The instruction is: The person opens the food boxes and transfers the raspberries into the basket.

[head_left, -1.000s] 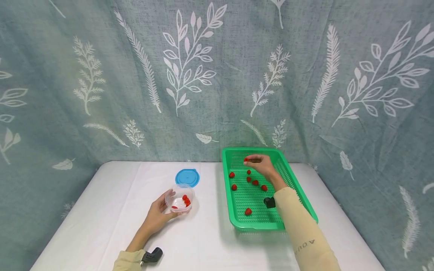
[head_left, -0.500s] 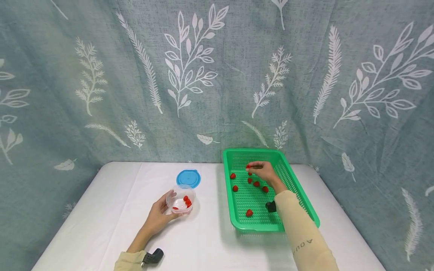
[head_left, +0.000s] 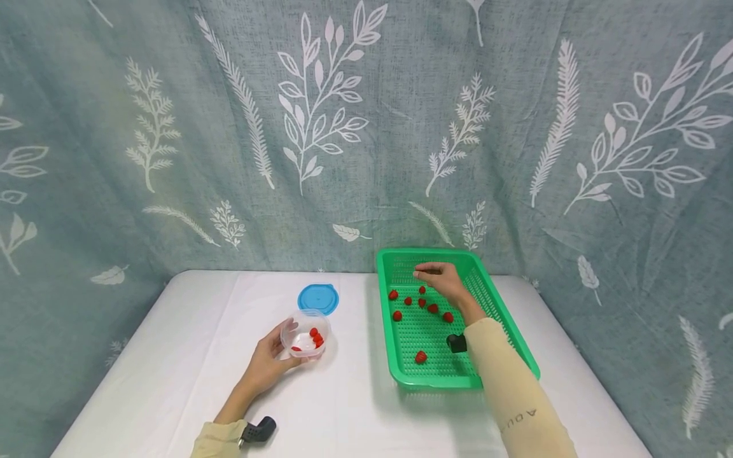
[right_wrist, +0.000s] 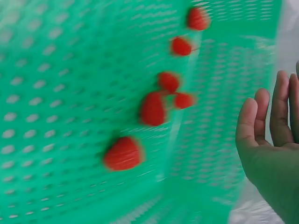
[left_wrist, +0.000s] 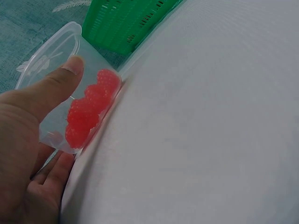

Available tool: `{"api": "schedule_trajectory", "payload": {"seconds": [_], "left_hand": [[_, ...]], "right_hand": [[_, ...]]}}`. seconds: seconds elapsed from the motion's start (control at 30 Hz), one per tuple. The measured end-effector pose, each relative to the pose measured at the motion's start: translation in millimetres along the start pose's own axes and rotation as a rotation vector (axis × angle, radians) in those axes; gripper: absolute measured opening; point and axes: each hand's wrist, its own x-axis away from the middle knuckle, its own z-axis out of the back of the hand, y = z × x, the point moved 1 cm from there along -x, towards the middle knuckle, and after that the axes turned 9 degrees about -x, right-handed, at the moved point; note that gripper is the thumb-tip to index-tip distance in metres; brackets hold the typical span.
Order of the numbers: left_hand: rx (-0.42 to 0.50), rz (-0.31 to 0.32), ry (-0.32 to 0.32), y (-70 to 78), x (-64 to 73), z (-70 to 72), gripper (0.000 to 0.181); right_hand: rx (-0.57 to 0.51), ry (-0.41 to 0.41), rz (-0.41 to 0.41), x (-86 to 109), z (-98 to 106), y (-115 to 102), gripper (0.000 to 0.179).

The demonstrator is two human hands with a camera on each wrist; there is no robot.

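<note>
In the head view my left hand [head_left: 268,364] holds a clear round plastic tub [head_left: 328,326] upright on the table. The left wrist view shows the thumb on its near wall and fingers behind it. Inside lie several bumpy, raspberry-like red berries [left_wrist: 96,102]. My right hand [head_left: 445,284] is raised over the far part of a green perforated basket [head_left: 435,383]. Nothing shows between its fingertips, and in the right wrist view the fingers [right_wrist: 252,121] are spread apart. Below, several strawberries [head_left: 420,357] lie scattered on the basket floor, one [head_left: 408,301] left of the central group.
A blue lid [head_left: 318,299] lies flat just behind the tub. White cloth [head_left: 355,407] covers the table, and a patterned grey-green curtain [head_left: 366,159] rises behind it. The basket's raised walls surround the strawberries.
My right hand lowered a red berry into the basket, let it go and rose again. That berry now rests left of the central group. The left hand and tub have stayed put.
</note>
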Motion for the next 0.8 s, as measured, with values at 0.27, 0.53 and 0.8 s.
{"api": "schedule_trajectory", "payload": {"seconds": [0.27,0.53,0.8], "left_hand": [[0.007,0.006,-0.001,-0.2,-0.8,0.1,0.091],[0.011,-0.014,0.015,-1.4,-1.3,0.2,0.090],[-0.012,0.011,0.026,2.6,1.0,-1.9,0.090]], "right_hand": [[-0.045,-0.084,0.164,39.6,-25,-78,0.045],[-0.074,-0.287,0.362,115.4,-88,-116,0.026],[-0.003,-0.406,0.292,148.0,-152,-83,0.024]]}}
